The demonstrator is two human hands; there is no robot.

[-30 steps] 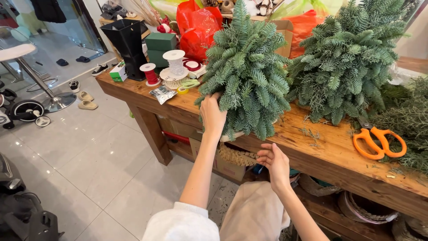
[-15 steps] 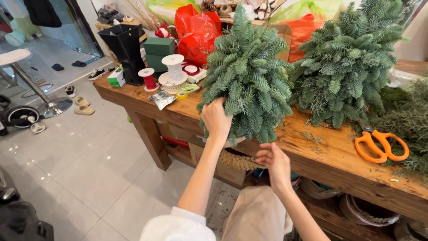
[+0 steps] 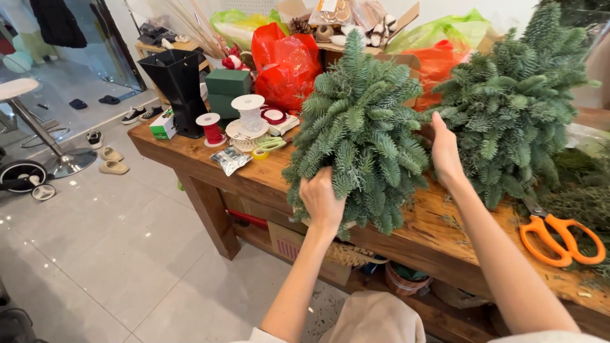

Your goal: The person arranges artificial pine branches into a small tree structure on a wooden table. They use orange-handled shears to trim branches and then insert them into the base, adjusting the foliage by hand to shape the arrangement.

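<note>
Your left hand (image 3: 323,202) is clamping the fir bundle (image 3: 359,136); your right hand (image 3: 445,152) is lying open against it, fingertips buried in needles.

We see a wooden workbench (image 3: 445,232) standing on a pale tiled floor (image 3: 127,254). On its top we find two bushy fir bundles (image 3: 362,136) (image 3: 515,108), orange-handled shears (image 3: 559,238) near the right end, and at the left end a black vase (image 3: 178,89), a red ribbon spool (image 3: 210,127), a white spool (image 3: 249,114) and a small foil packet (image 3: 230,159). Beneath the top, a lower shelf (image 3: 438,305) carries baskets and boxes.
</note>
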